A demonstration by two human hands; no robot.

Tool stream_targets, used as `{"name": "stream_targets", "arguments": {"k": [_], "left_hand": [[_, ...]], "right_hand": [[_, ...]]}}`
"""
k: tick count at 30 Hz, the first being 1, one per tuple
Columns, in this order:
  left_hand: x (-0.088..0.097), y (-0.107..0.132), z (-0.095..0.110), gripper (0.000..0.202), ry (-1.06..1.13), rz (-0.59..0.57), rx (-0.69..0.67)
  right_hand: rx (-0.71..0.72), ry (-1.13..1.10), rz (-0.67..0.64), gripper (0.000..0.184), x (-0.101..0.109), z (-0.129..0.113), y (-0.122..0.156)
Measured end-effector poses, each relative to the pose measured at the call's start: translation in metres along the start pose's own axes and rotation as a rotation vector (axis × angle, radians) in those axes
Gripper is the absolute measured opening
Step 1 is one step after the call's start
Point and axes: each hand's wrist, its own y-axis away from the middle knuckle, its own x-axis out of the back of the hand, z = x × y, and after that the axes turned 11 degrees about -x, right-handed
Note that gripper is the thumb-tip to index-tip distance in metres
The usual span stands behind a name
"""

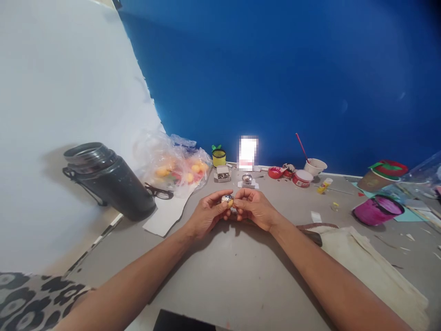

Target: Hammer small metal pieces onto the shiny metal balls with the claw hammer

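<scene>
I had the left hand (pixel 209 212) clamped around a silver-and-orange ball (pixel 227 199), its thumb across the front and its fingers behind. The right hand (pixel 255 209) was drawn up at the ball's right side, thumb and fingertips close together there; I could not tell whether they gripped the ball or some small piece against it. The ball was held just above the grey table (pixel 237 276), near the middle of my view.

Just beyond the hands I saw a second silver ball (pixel 247 178) and, to its left, a small open box (pixel 223 176) with shiny bits inside. Farther left, a clear plastic bag (pixel 186 168) held orange balls, near a pair of glasses (pixel 162 192) and a black flask (pixel 110 184). To the right, a beige cloth (pixel 368 271) lay beside the right forearm, a dark handle (pixel 313 237) at its edge.
</scene>
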Motion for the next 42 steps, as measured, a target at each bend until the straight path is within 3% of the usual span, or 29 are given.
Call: {"name": "stream_targets", "arguments": {"k": [15, 25, 36, 42], "left_hand": [[-0.002, 0.002, 0.004, 0.056, -0.125, 0.054, -0.003], [-0.003, -0.001, 0.0, 0.051, 0.007, 0.037, 0.0], [-0.006, 0.005, 0.004, 0.05, -0.347, 0.049, -0.03], [-0.008, 0.011, 0.001, 0.039, -0.515, 0.058, -0.204]], "right_hand": [[0.001, 0.004, 0.074, 0.046, -0.004, 0.003, 0.0], [-0.027, 0.009, 0.102, 0.044, -0.005, 0.003, 0.0], [-0.082, -0.009, 0.121, 0.04, -0.003, 0.006, -0.002], [-0.113, 0.0, 0.18, 0.038, -0.007, 0.005, -0.001]]}}
